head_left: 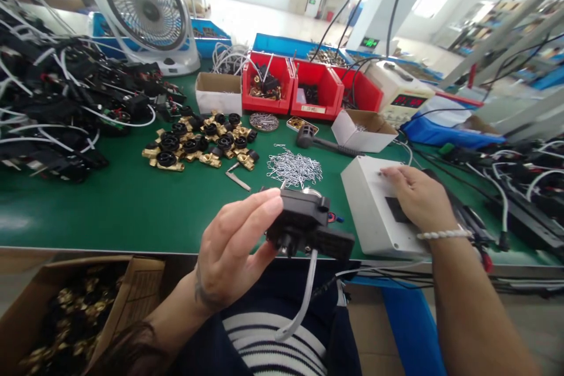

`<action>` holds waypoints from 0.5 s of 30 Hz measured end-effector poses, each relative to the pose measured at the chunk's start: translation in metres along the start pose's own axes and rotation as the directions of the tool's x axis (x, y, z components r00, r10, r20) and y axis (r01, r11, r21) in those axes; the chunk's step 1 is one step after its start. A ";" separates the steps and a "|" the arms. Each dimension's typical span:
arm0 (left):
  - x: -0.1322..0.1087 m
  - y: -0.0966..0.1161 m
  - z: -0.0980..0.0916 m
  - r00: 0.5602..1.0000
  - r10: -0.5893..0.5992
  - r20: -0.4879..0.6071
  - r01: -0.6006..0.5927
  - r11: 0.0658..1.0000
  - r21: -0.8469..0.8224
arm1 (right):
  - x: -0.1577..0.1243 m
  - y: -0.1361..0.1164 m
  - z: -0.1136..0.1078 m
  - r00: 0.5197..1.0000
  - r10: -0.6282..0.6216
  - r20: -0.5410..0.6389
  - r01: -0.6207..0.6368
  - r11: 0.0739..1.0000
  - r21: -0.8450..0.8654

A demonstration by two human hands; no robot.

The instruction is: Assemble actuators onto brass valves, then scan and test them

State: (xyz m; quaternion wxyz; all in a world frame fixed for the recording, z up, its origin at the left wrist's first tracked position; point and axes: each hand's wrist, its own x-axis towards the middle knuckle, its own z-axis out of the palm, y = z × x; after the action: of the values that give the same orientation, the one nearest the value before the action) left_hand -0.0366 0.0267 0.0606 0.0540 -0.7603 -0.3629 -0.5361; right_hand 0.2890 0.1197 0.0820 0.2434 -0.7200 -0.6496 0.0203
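My left hand grips a black plastic housing and holds it up over the table's front edge. A grey-white cable hangs from its underside, and a round metallic part shows at its top. My right hand rests on a white box at the right. Its fingers are bent together, with the tips at a small switch-like nub on the box's top. Behind the housing lies a heap of small bent wire clips. A small blue and red piece is partly hidden beside the housing.
Brass fittings with black caps lie left of the clips. Red bins, a white carton and a fan stand behind. Cabled black units pile up at left. A black-headed hammer lies near an open carton.
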 end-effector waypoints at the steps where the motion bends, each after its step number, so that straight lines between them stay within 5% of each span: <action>1: -0.001 0.000 0.000 1.000 0.006 -0.019 -0.006 1.000 -0.003 | 0.000 0.000 0.000 1.000 -0.013 -0.019 0.013 1.000 0.009; 5: -0.004 0.004 0.004 0.988 -0.153 0.011 0.153 0.977 -0.147 | -0.015 -0.014 -0.005 0.975 -0.078 -0.206 0.088 0.995 0.037; 8: -0.005 0.017 0.010 0.884 -0.415 0.216 0.468 0.755 -0.459 | -0.053 -0.044 -0.003 0.954 -0.120 -0.274 0.209 0.923 0.323; 10: -0.004 0.027 0.015 0.753 -0.516 0.409 0.648 0.473 -0.597 | -0.086 -0.070 0.005 0.973 -0.213 -0.087 0.208 0.648 0.732; 12: -0.004 0.034 0.018 0.638 -0.531 0.558 0.740 0.218 -0.637 | -0.116 -0.094 0.016 0.944 -0.306 0.126 0.017 0.424 0.905; 15: -0.006 0.036 0.021 0.566 -0.540 0.622 0.771 0.081 -0.632 | -0.145 -0.117 0.030 0.943 -0.229 0.240 -0.175 0.273 0.946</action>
State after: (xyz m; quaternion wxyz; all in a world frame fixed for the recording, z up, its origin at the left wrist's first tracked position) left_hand 0.0011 0.0071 0.0575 -0.6288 -0.4767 -0.3416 -0.5105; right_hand 0.1483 -0.0035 0.0580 0.5154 -0.4003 -0.5477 0.5236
